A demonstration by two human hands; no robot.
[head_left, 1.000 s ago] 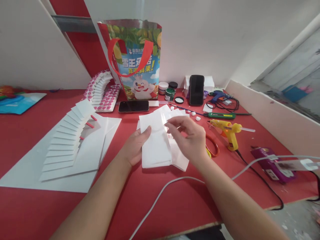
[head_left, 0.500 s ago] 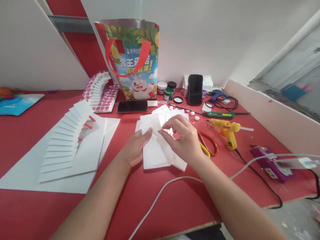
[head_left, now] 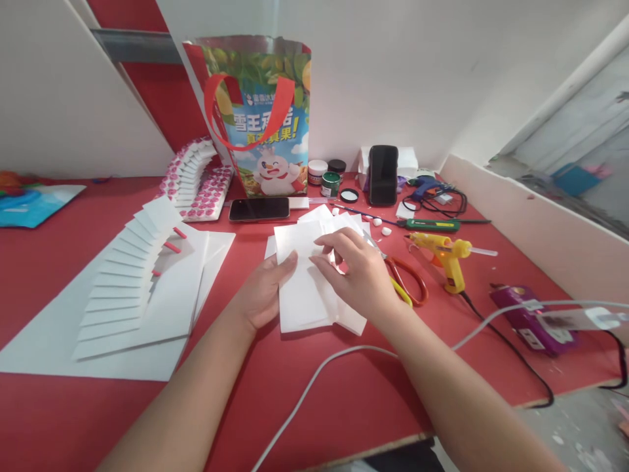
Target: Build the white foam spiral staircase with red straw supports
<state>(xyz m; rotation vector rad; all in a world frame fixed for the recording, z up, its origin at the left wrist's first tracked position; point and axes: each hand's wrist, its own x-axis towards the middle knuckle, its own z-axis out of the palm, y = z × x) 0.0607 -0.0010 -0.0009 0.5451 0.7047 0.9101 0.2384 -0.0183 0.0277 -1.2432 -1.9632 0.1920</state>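
Note:
A stack of white foam sheets (head_left: 302, 292) lies on the red table (head_left: 344, 393) in front of me. My left hand (head_left: 265, 292) grips the stack's left edge, thumb on top. My right hand (head_left: 358, 272) lies over the right side of the stack, its curled fingertips pressing on the top sheet near its far end. Red-handled scissors (head_left: 407, 282) lie just right of my right hand.
A fanned white foam staircase (head_left: 132, 282) rests on a large white sheet at the left. At the back stand a printed carrier bag (head_left: 260, 111), paint jars (head_left: 331, 183) and two phones (head_left: 259, 208). A yellow glue gun (head_left: 445, 252), a purple box (head_left: 528, 321) and a white cable (head_left: 314, 387) lie right.
My right hand has come down from a raised pinch above the sheets and now presses on the top of the stack. The left hand has stayed at the stack's edge.

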